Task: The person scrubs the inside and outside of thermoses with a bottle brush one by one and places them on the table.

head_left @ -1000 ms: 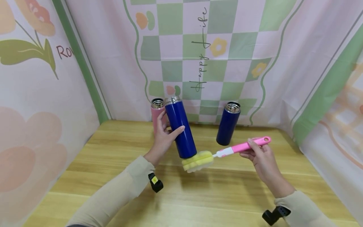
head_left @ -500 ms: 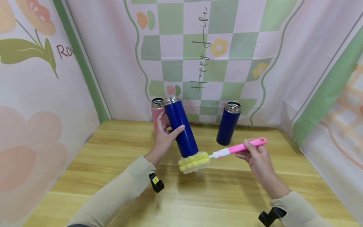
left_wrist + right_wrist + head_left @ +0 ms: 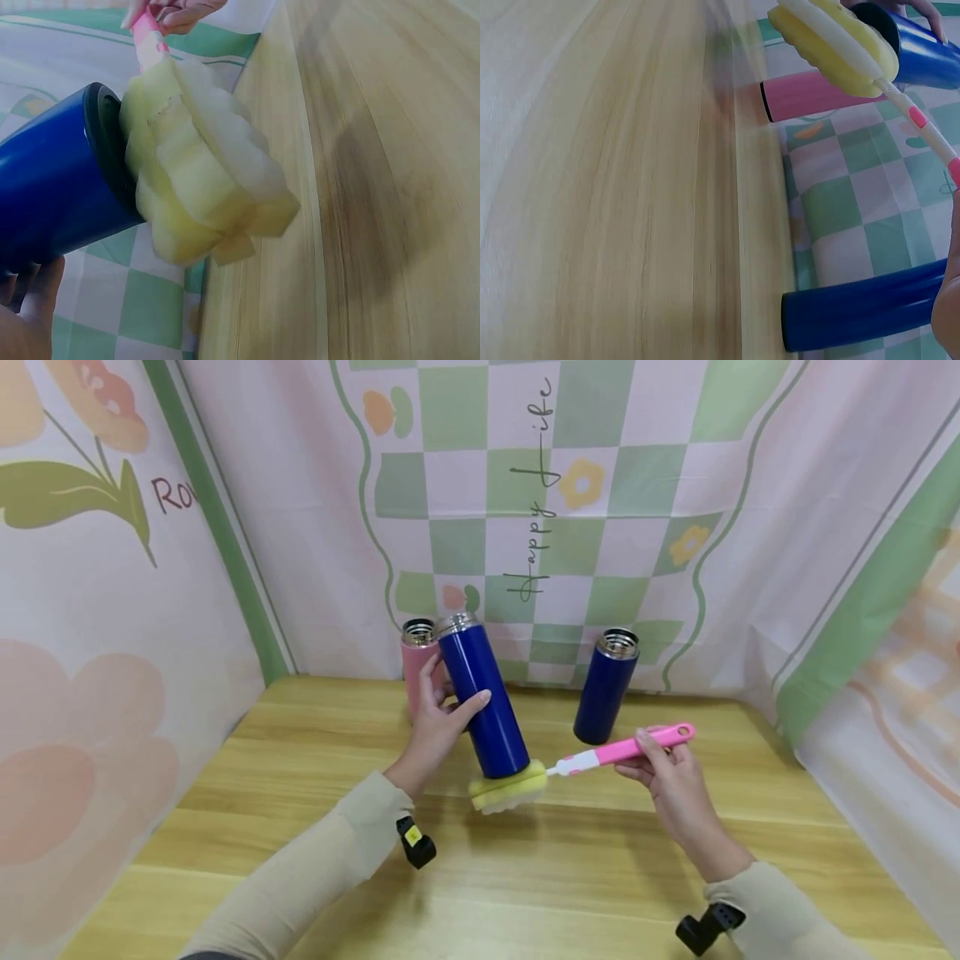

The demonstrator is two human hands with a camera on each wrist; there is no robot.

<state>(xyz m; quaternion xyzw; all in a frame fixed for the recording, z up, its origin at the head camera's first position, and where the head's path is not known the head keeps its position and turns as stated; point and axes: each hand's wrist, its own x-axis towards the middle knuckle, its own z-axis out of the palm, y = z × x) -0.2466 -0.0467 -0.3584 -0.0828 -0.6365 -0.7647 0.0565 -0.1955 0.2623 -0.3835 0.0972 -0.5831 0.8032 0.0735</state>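
Observation:
My left hand [image 3: 437, 727] grips a blue thermos bottle [image 3: 483, 697] round its side and holds it tilted above the table, its lidless steel mouth up and to the left. In my right hand [image 3: 677, 785] is the pink handle of a bottle brush [image 3: 622, 750]. The brush's yellow and white sponge head [image 3: 191, 161] touches the bottle's dark base, as the left wrist view shows. Behind the left hand stands a pink thermos bottle [image 3: 416, 662], partly hidden. A second blue thermos bottle [image 3: 602, 693] stands upright without a lid, beyond the brush handle.
The wooden table [image 3: 315, 860] lies under both hands. A printed curtain [image 3: 570, 552] hangs directly behind the bottles, and more printed cloth [image 3: 112, 693] closes off the sides. Each wrist wears a small black camera [image 3: 415, 843].
My right hand has moved left with the brush, sliding the sponge head leftward along under the bottle's base. The held bottle has shifted slightly; the two standing bottles stay put.

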